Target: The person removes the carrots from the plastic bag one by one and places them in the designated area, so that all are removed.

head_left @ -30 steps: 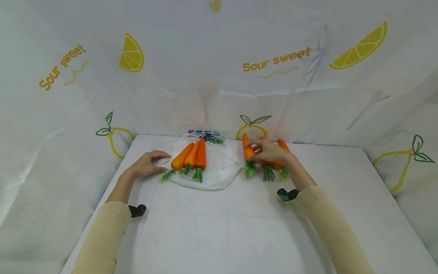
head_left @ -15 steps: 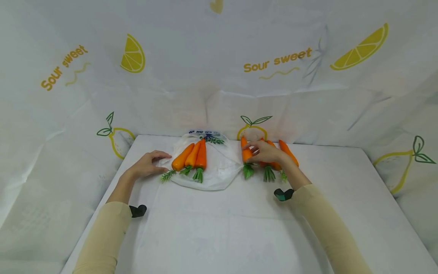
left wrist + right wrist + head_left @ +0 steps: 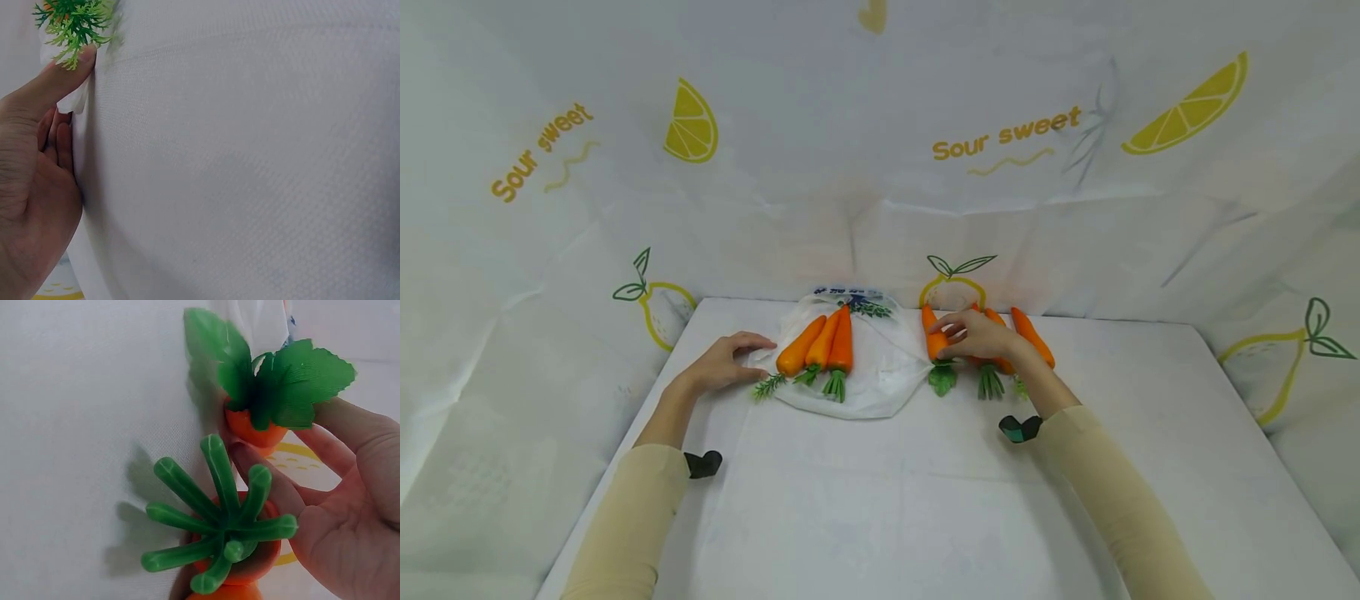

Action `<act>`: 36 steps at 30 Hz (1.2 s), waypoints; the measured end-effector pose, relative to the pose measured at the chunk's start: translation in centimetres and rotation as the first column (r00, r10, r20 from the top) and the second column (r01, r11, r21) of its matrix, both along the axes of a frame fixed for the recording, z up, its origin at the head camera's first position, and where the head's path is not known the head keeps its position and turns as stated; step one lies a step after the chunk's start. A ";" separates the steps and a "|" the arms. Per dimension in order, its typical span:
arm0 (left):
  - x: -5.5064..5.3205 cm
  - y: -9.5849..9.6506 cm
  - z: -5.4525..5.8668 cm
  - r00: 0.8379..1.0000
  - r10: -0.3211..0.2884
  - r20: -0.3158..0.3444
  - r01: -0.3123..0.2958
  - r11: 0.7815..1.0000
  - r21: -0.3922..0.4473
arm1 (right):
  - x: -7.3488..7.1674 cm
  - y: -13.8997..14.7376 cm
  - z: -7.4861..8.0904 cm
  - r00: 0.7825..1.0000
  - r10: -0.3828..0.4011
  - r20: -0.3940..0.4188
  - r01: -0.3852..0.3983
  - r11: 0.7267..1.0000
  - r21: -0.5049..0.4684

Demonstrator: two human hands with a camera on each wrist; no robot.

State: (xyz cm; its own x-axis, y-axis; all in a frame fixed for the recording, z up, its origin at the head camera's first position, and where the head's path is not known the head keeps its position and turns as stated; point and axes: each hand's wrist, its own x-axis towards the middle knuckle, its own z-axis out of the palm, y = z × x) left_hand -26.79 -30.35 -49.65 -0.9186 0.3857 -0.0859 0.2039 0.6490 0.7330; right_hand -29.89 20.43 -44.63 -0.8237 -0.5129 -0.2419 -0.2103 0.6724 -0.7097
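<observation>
My right hand (image 3: 988, 335) pinches an orange toy carrot (image 3: 928, 322) between thumb and fingers, right of the white plastic bag (image 3: 886, 362). In the right wrist view, broad green leaves (image 3: 309, 381) top this carrot (image 3: 250, 428). Below it sits another carrot with stubby green stems (image 3: 219, 528). Three carrots (image 3: 841, 342) lie side by side on the bag. My left hand (image 3: 721, 364) rests at the bag's left edge, thumb and fingers apart. Its thumb touches or nearly touches feathery carrot greens (image 3: 75, 28) in the left wrist view.
Several more carrots (image 3: 1032, 335) lie behind and beside my right hand, partly hidden by it. A white cloth with lemon prints (image 3: 951, 292) hangs behind the white table (image 3: 865, 517). Dark camera mounts (image 3: 703, 464) stick out at the wrists.
My right hand has shifted slightly left with the leafy carrot, bringing it closer to the bag and away from the other carrots. The left hand has stayed in place.
</observation>
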 end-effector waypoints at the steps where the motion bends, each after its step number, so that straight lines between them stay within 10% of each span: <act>1: 0.0 0.0 0.0 1.000 0.000 -0.001 0.000 1.000 -0.003 | 0.0 0.0 0.0 1.000 0.003 -0.003 -0.003 1.000 -0.003; 36: -0.3 0.0 -0.3 1.000 0.027 0.012 -0.026 0.999 -0.040 | 0.7 -2.8 2.8 0.988 0.022 -0.154 -0.047 0.986 -0.162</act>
